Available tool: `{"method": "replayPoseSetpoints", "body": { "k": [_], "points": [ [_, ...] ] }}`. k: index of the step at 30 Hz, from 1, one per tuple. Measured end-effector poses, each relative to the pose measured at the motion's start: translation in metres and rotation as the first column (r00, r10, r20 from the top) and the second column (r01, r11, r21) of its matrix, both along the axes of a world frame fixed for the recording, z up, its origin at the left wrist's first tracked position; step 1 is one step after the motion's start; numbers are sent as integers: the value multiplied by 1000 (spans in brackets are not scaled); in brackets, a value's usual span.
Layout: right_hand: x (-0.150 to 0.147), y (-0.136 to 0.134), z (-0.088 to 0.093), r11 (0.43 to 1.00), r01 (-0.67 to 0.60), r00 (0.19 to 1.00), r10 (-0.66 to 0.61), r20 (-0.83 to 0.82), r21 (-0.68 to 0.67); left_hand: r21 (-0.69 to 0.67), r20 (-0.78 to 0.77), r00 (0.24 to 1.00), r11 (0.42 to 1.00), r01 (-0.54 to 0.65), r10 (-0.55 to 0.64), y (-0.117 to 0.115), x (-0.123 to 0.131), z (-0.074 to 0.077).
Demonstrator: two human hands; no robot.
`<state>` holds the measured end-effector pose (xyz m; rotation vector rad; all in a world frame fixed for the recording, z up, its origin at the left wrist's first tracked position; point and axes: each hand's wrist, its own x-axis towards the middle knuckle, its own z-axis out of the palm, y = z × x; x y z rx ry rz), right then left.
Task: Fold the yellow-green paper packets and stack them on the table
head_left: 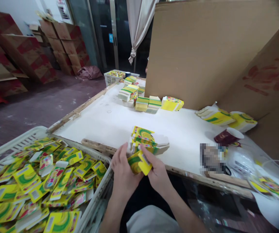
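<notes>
White surface (93, 121), with plastic basket (20, 139) alongside and carton stack (143, 138) upon it. My left grip (125, 168) and right grip (157, 172) pinch one small yellow carton (145, 164) at the near edge; uneven pressure could crease it.

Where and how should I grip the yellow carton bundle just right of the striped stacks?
Probably pinch the right end of the yellow carton bundle, coming from the near right: striped stacks crowd its left, the cardboard panel rises behind, and white tabletop lies in front.
</notes>
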<state>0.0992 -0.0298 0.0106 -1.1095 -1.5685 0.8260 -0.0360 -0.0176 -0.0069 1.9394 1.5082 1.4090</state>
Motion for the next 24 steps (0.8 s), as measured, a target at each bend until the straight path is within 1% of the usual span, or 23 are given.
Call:
{"method": "replayPoseSetpoints", "body": {
  "k": [1, 2, 3, 4, 5, 6, 7, 8, 9, 11, 13, 14, 15, 17, 19, 20, 21, 22, 24],
  "points": [
    [2, 3, -1, 996, 75, 995, -77, -71, -41, -21, 60, 997, 999, -51, 52, 1, -1, 2],
    [3, 6, -2, 988, 132, 980, -142, -137, -86, -69, 159, 986, 997, -47, 57, 2, -2, 4],
    [5, 8, -3, 980, 160, 967, -180, -179, -120, -126, 296, 955, 992, 13, 25, 2, -2, 6],
    [6, 8, -4, 978, 163, 965, -186, -188, -133, -168, 457, 889, 981, 98, -11, 2, -1, 9],
    [6, 8, -5, 983, 144, 974, -162, -160, -117, -187, 614, 789, 967, 175, -24, 1, -1, 12],
    [6, 6, -5, 991, 108, 988, -116, -101, -83, -186, 746, 666, 958, 219, -7, 0, 0, 14],
    [5, 4, -6, 997, 59, 998, -60, -20, -43, -179, 841, 540, 957, 226, 30, -1, 1, 16],
    [4, 1, -6, 1000, 7, 998, -7, 63, -4, -178, 903, 424, 962, 207, 76, -1, 1, 18],
    [2, -1, -6, 999, -38, 990, 34, 134, 29, -186, 940, 318, 967, 176, 123, -1, 1, 19],
    [-1, -5, -6, 992, -104, 971, 87, 223, 68, -219, 969, 143, 965, 142, 199, 2, -3, 20],
    [-4, -6, -5, 986, -138, 964, 113, 242, 90, -256, 966, 12, 956, 140, 257, 4, -7, 21],
    [-6, -5, -5, 986, -134, 967, 109, 231, 97, -269, 960, -36, 952, 144, 277, 5, -8, 22],
    [-7, -5, -6, 989, -110, 974, 87, 210, 103, -276, 955, -70, 950, 148, 289, 5, -9, 22],
    [-11, -5, -9, 994, -10, 988, -7, 155, 105, -266, 952, -110, 950, 163, 286, 2, -5, 24],
    [-16, -5, -12, 990, 100, 987, -112, 116, 101, -233, 958, -124, 952, 200, 260, -2, 2, 24],
    [-17, -6, -14, 986, 127, 984, -139, 115, 105, -221, 960, -125, 951, 216, 251, -4, 6, 24],
    [-18, -7, -14, 986, 127, 982, -141, 128, 112, -217, 960, -125, 949, 227, 249, -6, 9, 23],
    [-17, -7, -13, 988, 96, 982, -113, 151, 119, -220, 959, -125, 949, 228, 253, -7, 10, 22],
    [-13, -7, -7, 993, -39, 978, 15, 209, 112, -239, 955, -128, 951, 196, 267, -7, 11, 21]
  ]
}}
